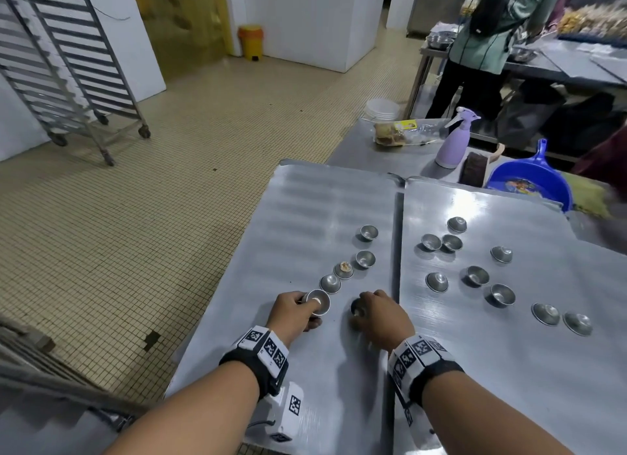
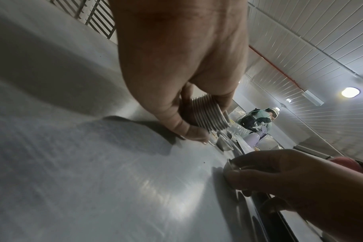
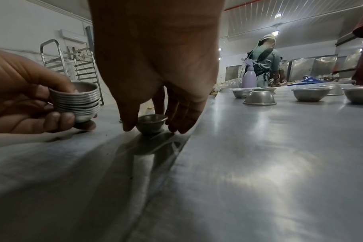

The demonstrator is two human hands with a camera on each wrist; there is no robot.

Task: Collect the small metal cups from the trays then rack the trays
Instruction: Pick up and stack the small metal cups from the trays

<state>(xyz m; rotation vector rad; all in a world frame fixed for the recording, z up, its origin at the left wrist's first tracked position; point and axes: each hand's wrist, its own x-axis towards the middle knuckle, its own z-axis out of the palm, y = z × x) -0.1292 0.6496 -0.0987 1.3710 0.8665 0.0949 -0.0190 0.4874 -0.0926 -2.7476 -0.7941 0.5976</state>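
Two flat metal trays lie side by side, the left tray (image 1: 305, 200) and the right tray (image 1: 509, 370). My left hand (image 1: 310, 303) grips a nested stack of small metal cups (image 3: 77, 101) just above the left tray's near part. Beside it my right hand (image 1: 359, 310) pinches a single upright cup (image 3: 151, 124) that stands on the left tray, thumb on one side and fingers on the other. A diagonal row of loose cups (image 1: 365, 258) runs beyond the stack; one of them (image 1: 344, 269) holds a crumb. Several more cups (image 1: 476, 275) are scattered on the right tray, some upside down.
A wheeled tray rack (image 1: 68, 64) stands across the tiled floor at far left. Behind the trays are a lilac spray bottle (image 1: 454, 142), a brush and a blue dustpan (image 1: 529, 180). A person (image 1: 488, 40) stands at another table at the back right.
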